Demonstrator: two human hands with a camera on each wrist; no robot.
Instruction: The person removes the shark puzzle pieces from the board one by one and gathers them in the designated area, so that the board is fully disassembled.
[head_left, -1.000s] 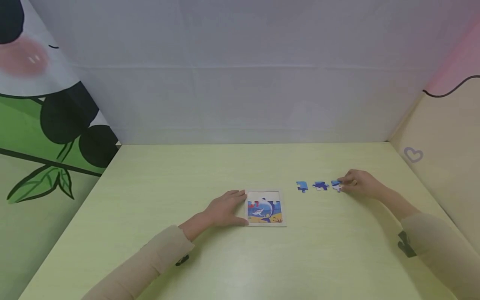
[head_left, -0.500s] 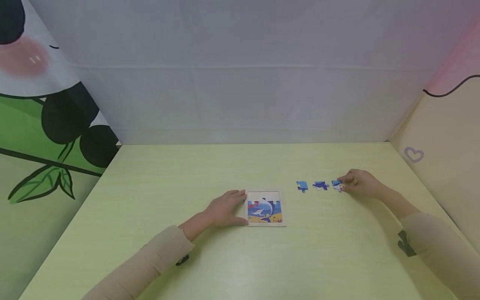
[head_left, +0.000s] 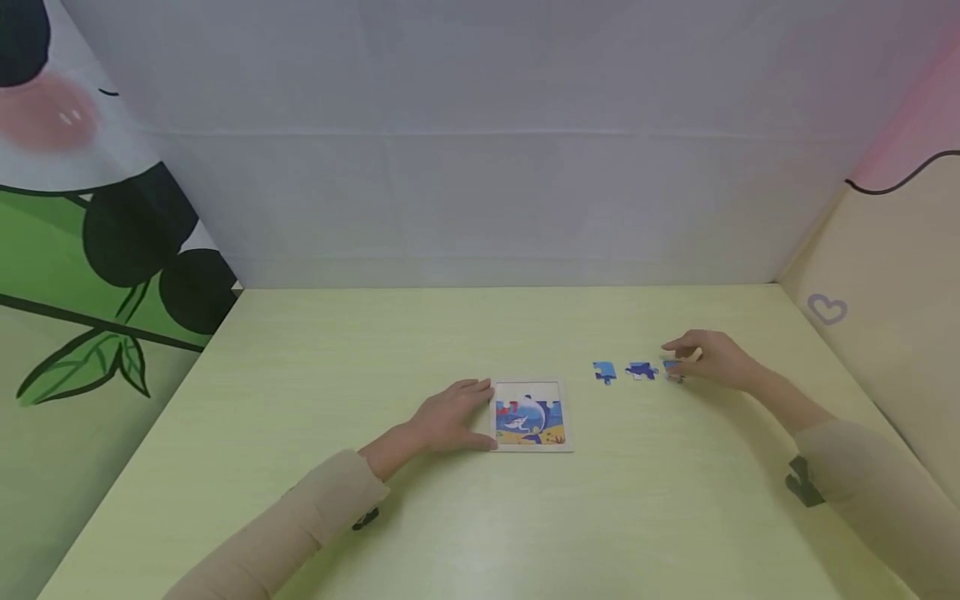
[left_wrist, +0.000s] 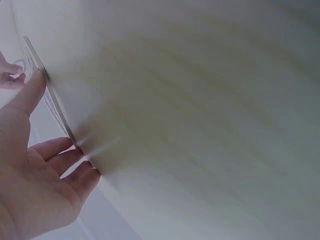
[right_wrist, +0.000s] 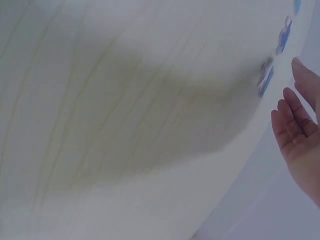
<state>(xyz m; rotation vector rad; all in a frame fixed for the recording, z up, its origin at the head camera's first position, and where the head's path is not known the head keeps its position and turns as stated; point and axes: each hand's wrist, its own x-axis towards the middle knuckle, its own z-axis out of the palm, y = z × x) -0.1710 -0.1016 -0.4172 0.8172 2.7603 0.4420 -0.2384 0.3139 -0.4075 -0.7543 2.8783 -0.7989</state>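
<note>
My left hand (head_left: 450, 418) rests against the left side of a small jigsaw puzzle tray (head_left: 567, 421), its thumb at the near corner and fingers higher up. In the left wrist view its fingertips touch the tray's edge (left_wrist: 59, 107). The tray shows a dolphin picture below and a bare strip on top. Over the rightmost loose puzzle piece (head_left: 669, 365) hovers my right hand (head_left: 711, 358), thumb and fingers apart, partly hiding it. The right wrist view shows that puzzle piece (right_wrist: 266, 77) on the table, apart from the hand (right_wrist: 302, 125).
Two more blue puzzle pieces lie in the same row: a light blue one (head_left: 604, 372) and a darker one (head_left: 642, 371). A pale yellow-green table (head_left: 420, 333) bears everything. White cloth (head_left: 480, 200) hangs behind it, and printed panels (head_left: 885, 275) flank the sides.
My right hand has let go of the rightmost puzzle piece, its fingers parting and shifting slightly up and left. The left hand and tray stay in place.
</note>
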